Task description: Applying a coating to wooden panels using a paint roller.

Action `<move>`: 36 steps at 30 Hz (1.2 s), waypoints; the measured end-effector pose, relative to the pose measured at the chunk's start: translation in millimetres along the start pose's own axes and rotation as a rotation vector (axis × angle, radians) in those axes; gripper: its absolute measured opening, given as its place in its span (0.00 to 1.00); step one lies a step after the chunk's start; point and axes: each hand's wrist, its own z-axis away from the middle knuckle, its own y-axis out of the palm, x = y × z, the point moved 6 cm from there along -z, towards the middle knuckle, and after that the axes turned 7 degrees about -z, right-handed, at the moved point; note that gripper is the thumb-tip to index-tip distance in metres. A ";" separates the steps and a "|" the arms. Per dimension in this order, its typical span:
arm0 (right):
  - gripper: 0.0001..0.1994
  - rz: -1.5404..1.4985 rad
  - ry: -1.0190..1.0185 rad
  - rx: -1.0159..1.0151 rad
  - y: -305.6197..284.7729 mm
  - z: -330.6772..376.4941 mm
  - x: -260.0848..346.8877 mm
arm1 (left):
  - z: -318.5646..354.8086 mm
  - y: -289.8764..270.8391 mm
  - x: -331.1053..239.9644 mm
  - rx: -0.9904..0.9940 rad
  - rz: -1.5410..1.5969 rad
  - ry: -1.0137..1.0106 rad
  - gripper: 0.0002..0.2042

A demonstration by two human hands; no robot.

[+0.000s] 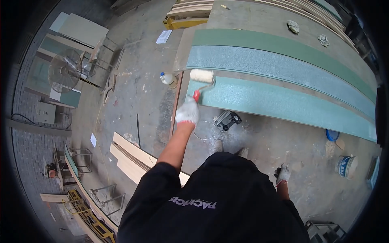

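My left hand point(188, 112), in a white knit glove, is closed around the red handle of a paint roller point(202, 75). The roller's cream sleeve rests at the left end of the nearest long board point(279, 95), which has a wet-looking, pale turquoise face. Behind that board lies a bluish coated board point(263, 60), then a green one point(259, 40). My right hand point(283, 173), also gloved, hangs low at my right side, away from the boards. A dark patch shows by its fingers; whether it holds anything is unclear.
A black and grey nail gun point(227, 120) with a thin hose sits near my feet. Wooden planks point(133, 156) lie at left. A white jug point(166, 78) with a blue cap stands beyond the boards' left end. A bucket point(347, 167) and a standing fan point(65, 71) flank the area.
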 end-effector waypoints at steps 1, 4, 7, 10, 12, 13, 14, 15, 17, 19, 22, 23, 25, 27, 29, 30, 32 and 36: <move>0.11 0.025 0.039 0.017 -4.7 -0.2 -11.7 | 0.5 2.1 1.3 0.045 0.021 -0.017 0.13; 0.12 0.060 0.041 0.016 -1.9 12.9 -13.2 | 38.4 19.3 19.6 0.097 0.024 -0.056 0.15; 0.14 0.090 0.077 0.032 -11.0 13.0 -30.5 | 50.2 12.9 31.9 0.117 -0.010 -0.056 0.16; 0.15 0.183 0.127 0.053 -6.4 6.7 -36.4 | 7.3 0.1 20.6 0.116 0.031 -0.084 0.16; 0.15 0.302 0.078 0.204 3.5 6.2 -33.0 | -27.5 0.6 17.0 0.063 0.049 -0.045 0.19; 0.15 0.316 0.060 0.163 4.1 11.0 -32.4 | -18.8 3.5 23.6 0.064 0.046 -0.047 0.19; 0.15 0.308 0.059 0.156 9.7 13.6 -25.1 | -6.2 -0.7 21.4 0.114 0.017 -0.029 0.18; 0.14 0.193 0.017 0.118 13.9 13.7 -16.5 | 10.4 -0.2 25.3 0.162 -0.013 -0.026 0.18; 0.14 0.069 -0.065 0.077 18.5 22.2 0.2 | 37.2 13.0 38.8 0.156 -0.019 -0.052 0.18; 0.12 0.084 -0.035 0.071 24.4 25.4 3.7 | 32.7 15.3 46.0 0.133 -0.016 -0.072 0.16; 0.11 0.177 -0.004 0.094 15.9 26.7 -1.0 | -19.2 -8.4 26.5 0.047 0.009 0.024 0.15; 0.12 0.202 0.027 0.106 18.0 21.6 -2.0 | -35.3 -11.8 21.9 0.050 0.020 0.014 0.15; 0.12 0.231 0.055 0.120 13.3 19.5 -6.7 | -28.8 -7.5 28.1 0.052 0.033 0.001 0.15; 0.12 0.083 0.036 0.018 6.4 28.7 -7.5 | 15.5 -5.7 29.7 0.150 0.015 -0.015 0.16; 0.13 0.103 0.025 0.027 0.4 32.4 -9.4 | 43.2 2.6 39.5 0.182 0.009 -0.056 0.17; 0.13 0.124 0.012 0.033 -3.0 32.6 -9.6 | 49.4 4.6 42.5 0.216 0.006 -0.096 0.17; 0.14 0.188 0.028 0.062 1.8 33.4 -17.7 | 13.6 9.6 44.5 0.230 0.024 -0.103 0.19; 0.15 0.273 0.077 0.185 27.3 31.0 -21.2 | -8.5 29.2 52.4 0.139 0.172 -0.185 0.21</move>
